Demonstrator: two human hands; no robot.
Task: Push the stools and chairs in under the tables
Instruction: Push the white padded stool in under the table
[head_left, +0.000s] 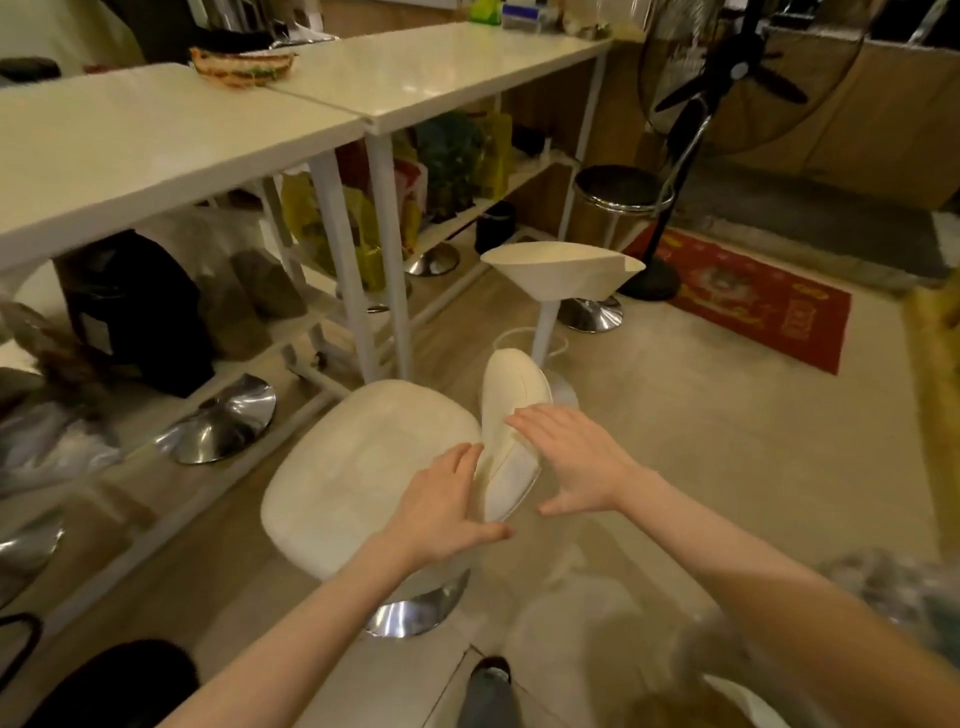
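Hands are lying flat and spread, grasping nothing: left hand (448, 506) on the cream stool (363, 475) seat, right hand (574, 460) against its backrest (511, 415). Stool is standing outside the white table's (156, 140) front edge.

Two white tables (171, 130) (441, 67) end to end on the left, two cream stools (363, 467) (563, 267), one black stool (623, 189) far right, one standing fan (727, 78), one red mat (753, 306), two hands (441, 509) (571, 462)

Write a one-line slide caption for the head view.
Both hands, left hand and right hand, open at the backrest of a cream bar stool beside the white tables.
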